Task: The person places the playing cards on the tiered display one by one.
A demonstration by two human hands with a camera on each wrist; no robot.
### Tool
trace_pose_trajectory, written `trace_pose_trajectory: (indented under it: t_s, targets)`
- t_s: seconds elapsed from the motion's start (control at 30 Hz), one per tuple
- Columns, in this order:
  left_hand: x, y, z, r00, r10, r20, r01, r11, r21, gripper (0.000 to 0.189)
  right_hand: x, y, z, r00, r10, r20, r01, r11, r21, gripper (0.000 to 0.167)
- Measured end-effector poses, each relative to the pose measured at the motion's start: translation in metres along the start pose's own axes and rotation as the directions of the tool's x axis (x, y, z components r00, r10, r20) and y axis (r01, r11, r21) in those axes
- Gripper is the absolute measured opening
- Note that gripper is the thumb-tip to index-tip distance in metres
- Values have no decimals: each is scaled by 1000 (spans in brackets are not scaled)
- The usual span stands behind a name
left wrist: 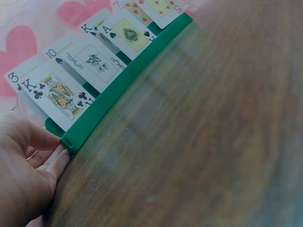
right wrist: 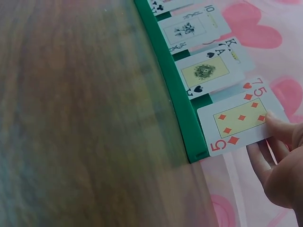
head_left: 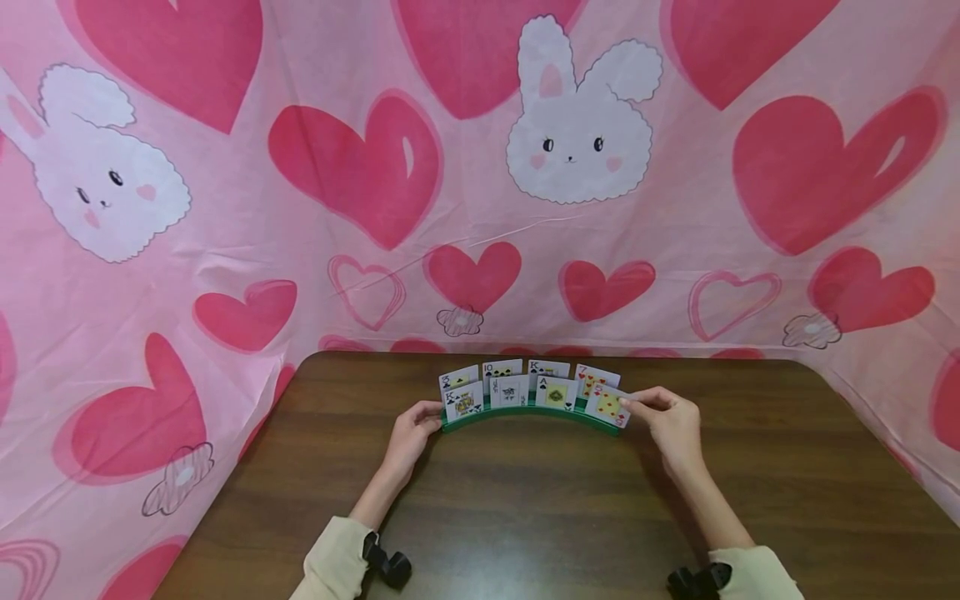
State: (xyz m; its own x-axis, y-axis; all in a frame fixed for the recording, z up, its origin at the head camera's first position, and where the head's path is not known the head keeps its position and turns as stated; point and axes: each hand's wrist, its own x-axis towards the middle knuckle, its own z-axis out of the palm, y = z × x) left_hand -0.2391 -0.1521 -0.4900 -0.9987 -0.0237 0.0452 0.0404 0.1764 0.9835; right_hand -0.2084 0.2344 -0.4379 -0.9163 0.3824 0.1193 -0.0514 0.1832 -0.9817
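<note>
A curved green card holder point(head_left: 529, 412) stands on the table with two rows of playing cards in it. At its left end my left hand point(head_left: 412, 429) pinches the holder between thumb and fingers. My right hand point(head_left: 672, 427) holds the five of diamonds point(right wrist: 240, 118) by its outer edge, the thumb on its face. That card sits tilted at the holder's right end, overlapping the seven of hearts point(head_left: 597, 375). Also in the front row are the king of clubs point(left wrist: 59, 97), a joker point(left wrist: 94, 62) and the ace of spades point(right wrist: 204, 72).
Partly hidden behind the front row are a three point(head_left: 457, 377), a ten of spades point(head_left: 501, 367) and another king point(head_left: 548, 367). The brown wooden table point(head_left: 525, 508) extends around the holder. A pink cloth point(head_left: 480, 225) with hearts and rabbits hangs behind it.
</note>
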Motion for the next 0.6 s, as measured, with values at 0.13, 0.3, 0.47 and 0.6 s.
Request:
trace_pose_trajectory:
  t_s: [0.13,0.3,0.47,0.6]
  targets:
    - [0,0,0,1000,1,2,-1,1000,-2,26,0,4,2,1000,18,2,-18,1000,12,24]
    - [0,0,1,1000,4,5,-4,1000,-4,26,-2,6,3,1000,21,19,-20,1000,-10,25]
    - [2,0,3,1000,7,-1,-7,1000,-4,25,-3,5,5,999,1,32,0,1000,-31,28]
    - [2,-1,4,1000,5,-3,-5,1000,5,26,-3,7,6,999,-27,35,28,998,-53,27]
